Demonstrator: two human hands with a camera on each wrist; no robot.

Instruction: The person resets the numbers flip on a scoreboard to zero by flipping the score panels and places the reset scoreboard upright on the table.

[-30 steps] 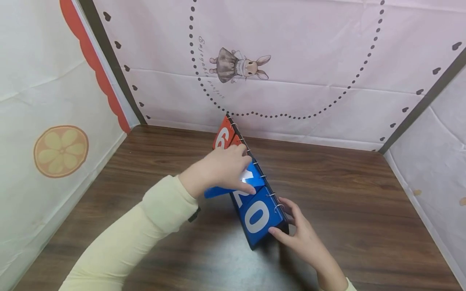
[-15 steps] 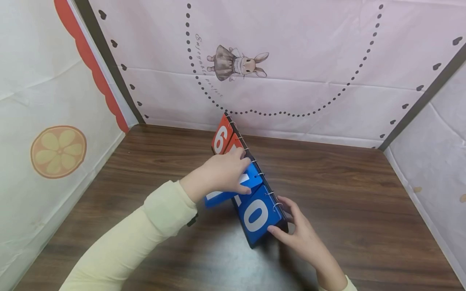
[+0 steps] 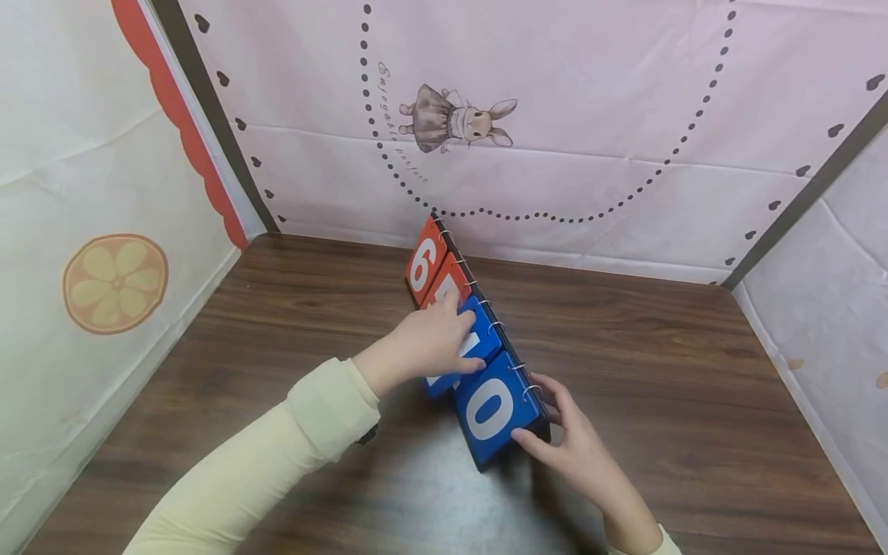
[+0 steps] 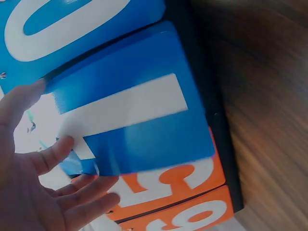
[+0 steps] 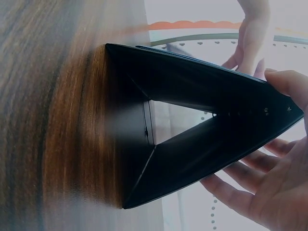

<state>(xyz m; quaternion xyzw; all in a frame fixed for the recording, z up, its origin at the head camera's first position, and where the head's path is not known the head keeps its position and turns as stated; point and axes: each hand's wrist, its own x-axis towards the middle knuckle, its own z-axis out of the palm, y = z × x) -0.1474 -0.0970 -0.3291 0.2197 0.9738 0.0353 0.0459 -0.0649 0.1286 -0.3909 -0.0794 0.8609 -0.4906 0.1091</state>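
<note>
A tent-shaped flip scoreboard [image 3: 509,347] stands on the table, with ringed number cards along its top edge. My left hand [image 3: 426,343] lies over the blue "1" card [image 4: 139,103], its fingers spread and its thumb and index fingertip at the card. That card hangs almost flat against the board. Beside it is the blue "0" card [image 3: 489,408]; farther back are the red "5" card [image 4: 159,185] and the red "6" card [image 3: 425,266]. My right hand [image 3: 579,455] grips the near end, thumb on the front and fingers behind the black frame [image 5: 187,159].
The scoreboard rests on a brown wood-grain table [image 3: 659,370]. A pink-white cloth wall [image 3: 590,100] with a rabbit print rises close behind its far end. Further printed cloth stands at the left and right sides.
The blue "1" card has swung down from its lifted angle to lie nearly against the board. My left fingers have spread. The right hand keeps its hold.
</note>
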